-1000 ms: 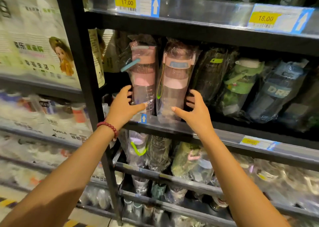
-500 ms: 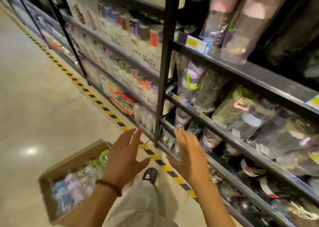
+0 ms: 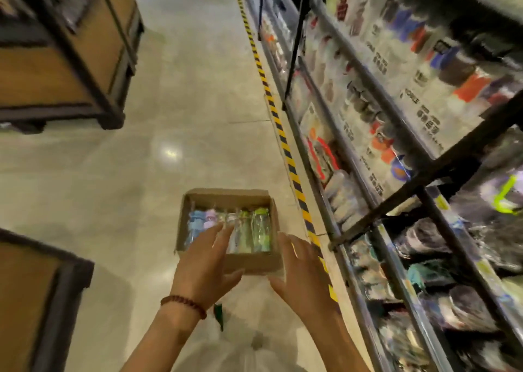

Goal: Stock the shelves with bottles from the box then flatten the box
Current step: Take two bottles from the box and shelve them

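Note:
An open cardboard box point(image 3: 256, 262) sits on the floor in the aisle, just left of the striped floor tape. Several plastic-wrapped bottles point(image 3: 249, 230) in blue, pink, clear and green lie side by side inside it. My left hand point(image 3: 205, 264), with a red bead bracelet on the wrist, hovers over the box's near left part, fingers spread and empty. My right hand point(image 3: 301, 275) hangs beside the box's near right corner, also spread and empty. The black metal shelves point(image 3: 424, 173) with wrapped bottles run along the right.
Yellow-and-black tape point(image 3: 283, 142) runs along the floor at the foot of the shelves. A wooden display unit point(image 3: 70, 60) stands at the far left and another point(image 3: 34, 301) at the near left. Polished floor point(image 3: 169, 117) lies between them.
My view swung from the shelf of pink bottles down to the floor. Both hands left the shelf and dropped to the box, which is now centred in front of me.

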The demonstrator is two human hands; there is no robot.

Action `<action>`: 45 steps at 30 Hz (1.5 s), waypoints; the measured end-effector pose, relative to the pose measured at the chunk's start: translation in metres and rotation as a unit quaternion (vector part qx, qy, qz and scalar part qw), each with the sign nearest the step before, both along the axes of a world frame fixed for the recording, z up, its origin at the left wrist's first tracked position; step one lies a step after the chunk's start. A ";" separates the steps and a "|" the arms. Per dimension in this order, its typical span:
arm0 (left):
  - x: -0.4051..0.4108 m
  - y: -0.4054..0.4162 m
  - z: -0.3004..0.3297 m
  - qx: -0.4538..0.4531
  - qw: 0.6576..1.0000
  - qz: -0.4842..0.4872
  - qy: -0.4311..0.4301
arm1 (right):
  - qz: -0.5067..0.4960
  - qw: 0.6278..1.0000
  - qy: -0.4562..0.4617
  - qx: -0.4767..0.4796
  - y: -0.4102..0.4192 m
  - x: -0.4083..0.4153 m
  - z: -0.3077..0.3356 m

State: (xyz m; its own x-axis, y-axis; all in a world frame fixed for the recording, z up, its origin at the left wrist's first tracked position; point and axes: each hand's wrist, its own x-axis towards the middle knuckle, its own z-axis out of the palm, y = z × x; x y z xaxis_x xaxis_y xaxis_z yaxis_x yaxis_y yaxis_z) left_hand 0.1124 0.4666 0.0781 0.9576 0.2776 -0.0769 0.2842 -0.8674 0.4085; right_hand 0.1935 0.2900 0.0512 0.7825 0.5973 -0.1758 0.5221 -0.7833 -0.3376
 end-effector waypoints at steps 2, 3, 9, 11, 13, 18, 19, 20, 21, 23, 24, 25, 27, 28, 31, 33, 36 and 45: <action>-0.012 0.025 -0.003 -0.007 0.999 0.042 0.008 | 0.031 0.999 0.014 -0.013 0.029 0.007 -0.006; -0.017 0.041 -0.005 -0.009 0.998 0.059 0.007 | 0.049 0.999 0.017 -0.017 0.046 0.010 -0.008; -0.015 0.143 -0.014 -0.027 0.990 0.141 0.006 | 0.109 0.994 0.017 -0.022 0.157 0.032 -0.014; -0.004 0.174 -0.017 -0.028 0.989 0.144 0.017 | 0.105 0.994 0.008 -0.012 0.190 0.041 -0.015; 0.004 0.199 -0.022 -0.029 0.989 0.143 0.024 | 0.093 0.996 0.003 -0.008 0.215 0.047 -0.018; 0.027 0.240 -0.051 -0.056 0.988 0.118 0.077 | 0.071 0.996 0.029 -0.034 0.252 0.072 -0.039; 0.033 0.248 -0.061 -0.062 0.987 0.114 0.091 | 0.068 0.996 0.038 -0.044 0.257 0.078 -0.047; 0.040 0.254 -0.071 -0.066 0.986 0.111 0.104 | 0.065 0.995 0.049 -0.052 0.262 0.084 -0.055; 0.048 0.261 -0.084 -0.071 0.984 0.110 0.119 | 0.060 0.995 0.061 -0.057 0.267 0.091 -0.066; 0.065 0.271 -0.113 -0.076 0.981 0.115 0.140 | 0.046 0.994 0.077 -0.057 0.276 0.105 -0.092; 0.074 0.276 -0.130 -0.078 0.979 0.117 0.146 | 0.038 0.994 0.084 -0.062 0.281 0.113 -0.108; 0.083 0.280 -0.149 -0.084 0.978 0.120 0.151 | 0.031 0.992 0.097 -0.073 0.287 0.120 -0.127; 0.100 0.287 -0.190 -0.105 0.974 0.122 0.160 | 0.028 0.986 0.133 -0.097 0.297 0.133 -0.170; 0.107 0.289 -0.215 -0.119 0.971 0.125 0.166 | 0.028 0.983 0.148 -0.104 0.300 0.138 -0.195; 0.126 0.296 -0.296 -0.144 0.960 0.140 0.196 | 0.028 0.976 0.182 -0.118 0.310 0.151 -0.276; 0.135 0.299 -0.356 -0.138 0.953 0.141 0.229 | 0.033 0.971 0.201 -0.123 0.318 0.158 -0.333; 0.146 0.303 -0.443 -0.132 0.942 0.145 0.272 | 0.057 0.961 0.228 -0.147 0.330 0.169 -0.416; 0.148 0.293 -0.641 -0.154 0.900 0.267 0.309 | -0.099 0.921 0.368 -0.086 0.360 0.188 -0.615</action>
